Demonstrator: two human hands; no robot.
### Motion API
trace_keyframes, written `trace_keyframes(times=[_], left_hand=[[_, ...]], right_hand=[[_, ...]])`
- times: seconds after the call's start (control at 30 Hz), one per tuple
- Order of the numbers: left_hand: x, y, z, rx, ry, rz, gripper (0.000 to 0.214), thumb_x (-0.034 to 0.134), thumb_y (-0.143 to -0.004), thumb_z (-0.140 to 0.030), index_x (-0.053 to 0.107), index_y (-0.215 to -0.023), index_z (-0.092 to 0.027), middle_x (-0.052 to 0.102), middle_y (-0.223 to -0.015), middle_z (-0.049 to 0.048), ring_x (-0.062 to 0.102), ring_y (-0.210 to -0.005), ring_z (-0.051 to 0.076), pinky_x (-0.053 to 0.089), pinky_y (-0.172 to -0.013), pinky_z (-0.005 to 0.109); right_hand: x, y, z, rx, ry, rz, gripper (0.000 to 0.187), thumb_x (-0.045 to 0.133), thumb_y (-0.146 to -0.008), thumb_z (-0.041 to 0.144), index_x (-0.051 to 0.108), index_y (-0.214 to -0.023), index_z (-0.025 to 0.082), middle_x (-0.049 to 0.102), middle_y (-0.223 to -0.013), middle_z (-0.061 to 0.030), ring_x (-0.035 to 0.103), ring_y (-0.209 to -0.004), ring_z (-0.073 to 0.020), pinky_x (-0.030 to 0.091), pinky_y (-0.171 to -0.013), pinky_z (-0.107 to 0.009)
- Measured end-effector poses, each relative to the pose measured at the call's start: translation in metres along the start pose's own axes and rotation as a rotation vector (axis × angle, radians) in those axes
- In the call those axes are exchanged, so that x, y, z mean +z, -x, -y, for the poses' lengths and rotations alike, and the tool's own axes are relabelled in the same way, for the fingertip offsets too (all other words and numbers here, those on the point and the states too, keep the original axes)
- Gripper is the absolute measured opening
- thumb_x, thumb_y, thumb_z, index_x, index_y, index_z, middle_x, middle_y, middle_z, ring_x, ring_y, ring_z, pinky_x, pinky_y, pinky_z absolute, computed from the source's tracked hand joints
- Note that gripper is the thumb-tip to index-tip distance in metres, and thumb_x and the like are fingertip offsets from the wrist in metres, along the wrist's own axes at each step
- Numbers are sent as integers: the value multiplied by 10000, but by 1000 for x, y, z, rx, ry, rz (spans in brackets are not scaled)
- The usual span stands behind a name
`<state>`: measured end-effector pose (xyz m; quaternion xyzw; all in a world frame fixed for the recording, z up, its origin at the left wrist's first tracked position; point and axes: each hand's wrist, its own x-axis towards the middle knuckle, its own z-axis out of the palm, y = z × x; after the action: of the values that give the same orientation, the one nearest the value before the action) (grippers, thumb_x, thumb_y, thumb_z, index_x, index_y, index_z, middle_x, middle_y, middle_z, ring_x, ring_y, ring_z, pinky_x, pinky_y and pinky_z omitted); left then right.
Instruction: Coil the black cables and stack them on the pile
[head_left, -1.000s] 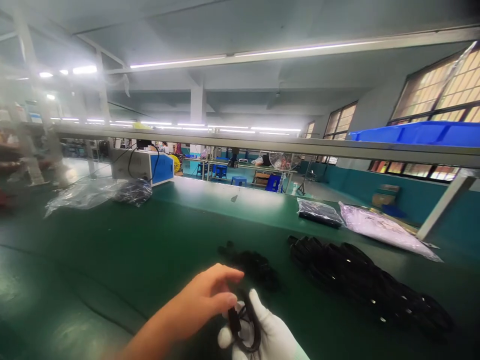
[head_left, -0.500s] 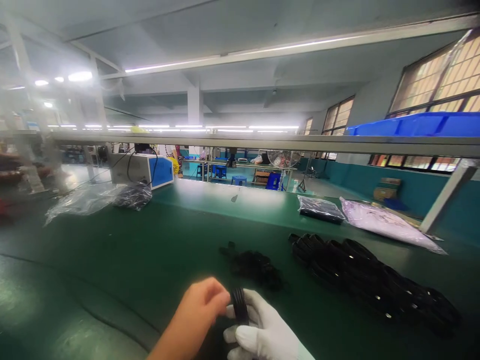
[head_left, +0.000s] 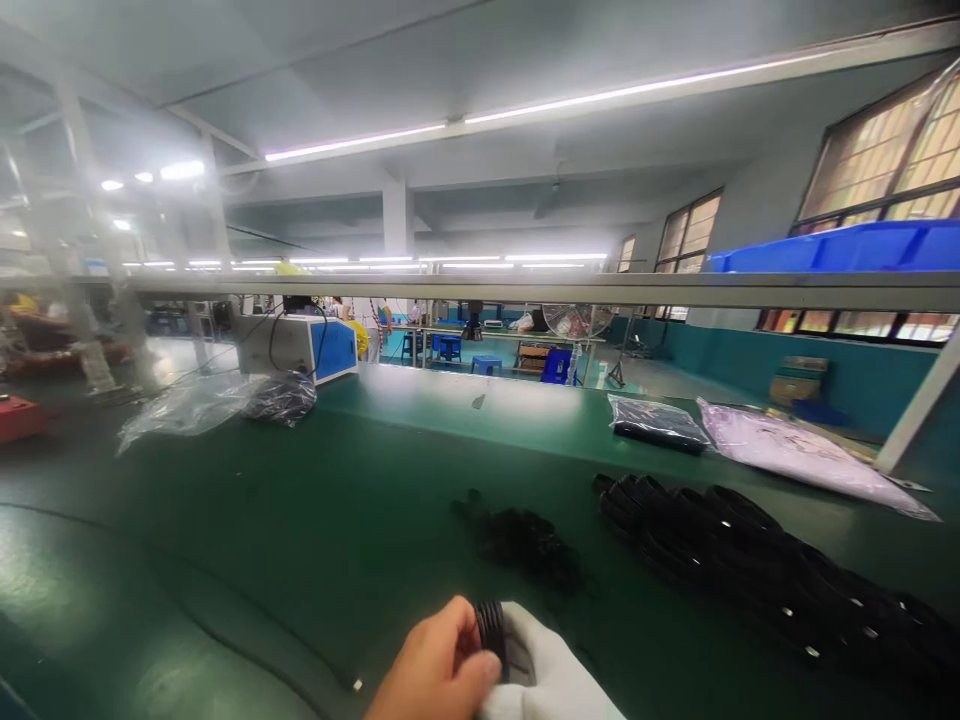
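Observation:
A small coil of black cable (head_left: 491, 632) is held between my two hands at the bottom middle. My bare left hand (head_left: 442, 665) pinches its left side with thumb and fingers. My right hand (head_left: 551, 665), in a white glove, is wrapped round the right side; its fingertips are partly hidden. Just beyond lies a loose heap of small black pieces (head_left: 529, 545), too dark to make out. To the right is a long row of coiled black cables (head_left: 720, 545) with shiny metal connector ends. One loose black cable (head_left: 247, 655) with a metal plug runs along the green table at left.
The green table (head_left: 337, 480) carries a grey and blue machine (head_left: 334, 350), clear plastic bags (head_left: 195, 405) and a red object (head_left: 19, 420) at left. A bagged black item (head_left: 660, 425) and a pinkish bag (head_left: 810, 455) lie at right. A shelf rail (head_left: 525, 288) crosses above, bearing a blue bin (head_left: 862, 248).
My left hand has come closer over the coil and its thumb now lies across the front, meeting the gloved hand. The view has shifted slightly, exposing the loose cable's plug.

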<state>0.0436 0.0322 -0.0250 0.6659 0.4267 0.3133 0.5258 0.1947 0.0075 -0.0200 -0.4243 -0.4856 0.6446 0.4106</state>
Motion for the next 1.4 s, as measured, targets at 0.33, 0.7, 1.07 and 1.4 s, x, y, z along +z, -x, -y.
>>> trace_keyframes(times=[0.33,0.7,1.07,1.4], left_hand=[[-11,10,-13,2,-101,-39,136,478,-781,-279,528,-704,-179,584,-639,7,556,-607,156,412,-575,257],[-6,4,14,648,-617,-368,308,417,-767,-24,608,-927,-205,596,-791,15,579,-691,135,449,-621,225],[-15,-3,10,736,-518,-287,295,399,-781,-29,609,-915,-188,614,-800,32,575,-701,141,455,-627,234],[-24,-8,-18,333,-410,-213,222,489,-813,-145,674,-913,-214,640,-860,13,588,-774,157,448,-715,258]], right_hand=[[3,8,-3,40,-299,156,520,774,-561,283,562,-1021,166,594,-926,-60,598,-879,-214,478,-742,-344],[-6,-6,-13,9,-6,126,513,656,-547,158,559,-1050,162,617,-851,-34,610,-793,-203,480,-735,-363],[-10,-15,-24,20,40,99,577,776,-528,252,570,-1060,164,605,-881,-46,603,-920,-256,464,-833,-427],[2,7,-4,102,-593,271,504,690,-701,441,591,-1100,149,599,-961,-75,611,-796,-178,447,-697,-285]])
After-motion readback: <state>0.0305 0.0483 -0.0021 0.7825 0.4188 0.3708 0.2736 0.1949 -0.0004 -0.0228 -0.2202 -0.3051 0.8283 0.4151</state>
